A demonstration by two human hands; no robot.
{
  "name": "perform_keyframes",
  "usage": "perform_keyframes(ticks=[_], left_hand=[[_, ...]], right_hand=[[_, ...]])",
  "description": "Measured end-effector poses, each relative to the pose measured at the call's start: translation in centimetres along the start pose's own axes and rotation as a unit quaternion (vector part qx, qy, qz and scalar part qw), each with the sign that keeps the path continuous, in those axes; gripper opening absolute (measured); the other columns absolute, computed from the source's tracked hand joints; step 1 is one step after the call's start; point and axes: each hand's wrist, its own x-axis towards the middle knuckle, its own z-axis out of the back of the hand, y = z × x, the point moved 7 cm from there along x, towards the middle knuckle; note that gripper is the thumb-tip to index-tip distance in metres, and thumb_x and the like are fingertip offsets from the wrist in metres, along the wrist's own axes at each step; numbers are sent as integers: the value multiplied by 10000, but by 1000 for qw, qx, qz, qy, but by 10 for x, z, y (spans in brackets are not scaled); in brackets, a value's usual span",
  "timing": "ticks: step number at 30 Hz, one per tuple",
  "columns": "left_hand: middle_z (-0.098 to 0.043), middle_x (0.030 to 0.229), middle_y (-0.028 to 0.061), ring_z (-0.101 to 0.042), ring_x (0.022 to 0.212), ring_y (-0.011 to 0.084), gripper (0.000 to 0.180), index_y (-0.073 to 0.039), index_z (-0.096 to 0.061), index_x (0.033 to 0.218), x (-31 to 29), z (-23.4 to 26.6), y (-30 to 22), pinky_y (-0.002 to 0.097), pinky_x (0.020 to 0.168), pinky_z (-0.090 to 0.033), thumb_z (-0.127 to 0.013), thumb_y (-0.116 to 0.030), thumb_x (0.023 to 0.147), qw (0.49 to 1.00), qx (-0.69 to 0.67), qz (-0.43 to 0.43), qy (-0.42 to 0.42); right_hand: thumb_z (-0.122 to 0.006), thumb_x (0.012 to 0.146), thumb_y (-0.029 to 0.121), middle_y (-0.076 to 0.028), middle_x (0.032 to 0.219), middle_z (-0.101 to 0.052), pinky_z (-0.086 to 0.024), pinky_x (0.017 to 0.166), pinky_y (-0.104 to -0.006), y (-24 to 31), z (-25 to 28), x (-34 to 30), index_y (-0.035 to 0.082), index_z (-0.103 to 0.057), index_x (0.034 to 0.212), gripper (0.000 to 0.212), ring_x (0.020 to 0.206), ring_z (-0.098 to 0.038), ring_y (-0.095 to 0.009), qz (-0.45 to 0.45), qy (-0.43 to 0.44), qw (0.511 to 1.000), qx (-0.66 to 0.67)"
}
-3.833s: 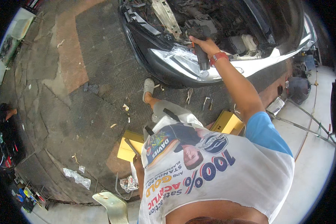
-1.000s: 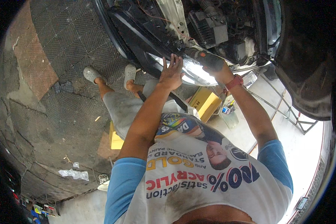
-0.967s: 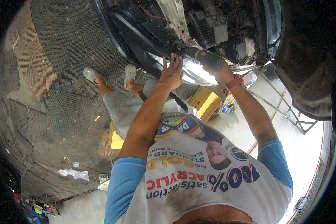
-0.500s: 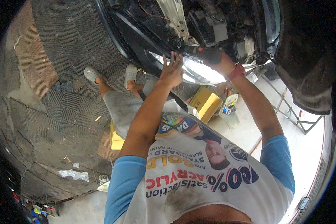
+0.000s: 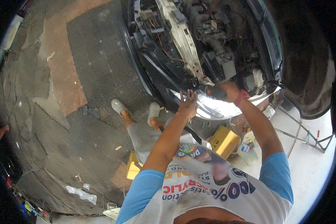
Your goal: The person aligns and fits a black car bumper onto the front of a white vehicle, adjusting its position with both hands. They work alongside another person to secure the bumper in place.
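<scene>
In front of me is the front corner of a black car with its engine bay uncovered. My right hand (image 5: 230, 92) is closed around a dark cordless drill (image 5: 217, 93) with an orange mark, its nose pointing left toward the inner top edge of the headlight (image 5: 222, 109). The tip of the drill is too dark to make out. My left hand (image 5: 189, 105) is open, fingers spread, against the black bumper (image 5: 156, 76) and the near end of the headlight. No object shows in it.
A pale metal crossbar (image 5: 183, 37) runs along the engine bay (image 5: 216, 33). The raised hood (image 5: 306, 67) hangs at the right, above a metal frame stand (image 5: 306, 136). Near my legs are a yellow box (image 5: 224, 142) and a clear tub (image 5: 248, 155). Ribbed mats (image 5: 100, 67) cover the floor.
The whole view has shifted, so the car and both hands appear lower and more of the engine bay shows. Both hands keep their places at the headlight, the drill still in the right one.
</scene>
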Motion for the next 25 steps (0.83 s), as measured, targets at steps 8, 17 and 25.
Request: perform_keyframes(ticks=[8,17,25], left_hand=[[-144,1678,193,-81,1561,371,739,-12,-140,1601,1,9,-2,704,1191,4,-407,-411,1040,999,47,6,22],[-185,1675,164,-192,1545,335,682,-73,-196,1606,-5,27,7,669,1217,-26,-403,-409,1050,998,31,19,44],[-592,1401,204,-521,1344,391,654,-151,-383,1555,-87,100,132,409,1178,-355,-542,-455,999,961,-235,146,-32]], right_hand=[[-720,749,189,-170,869,-732,-559,771,-484,25,16,1,94,-668,1188,453,857,-726,-357,60,86,982,-157],[-754,786,216,-158,1055,-738,-557,787,-432,49,112,-60,78,-656,1253,497,964,-721,-326,-71,-111,991,-14],[-778,877,138,-20,1018,-695,-500,888,-286,51,0,-116,106,-623,1353,501,921,-619,-94,-209,-247,819,474]])
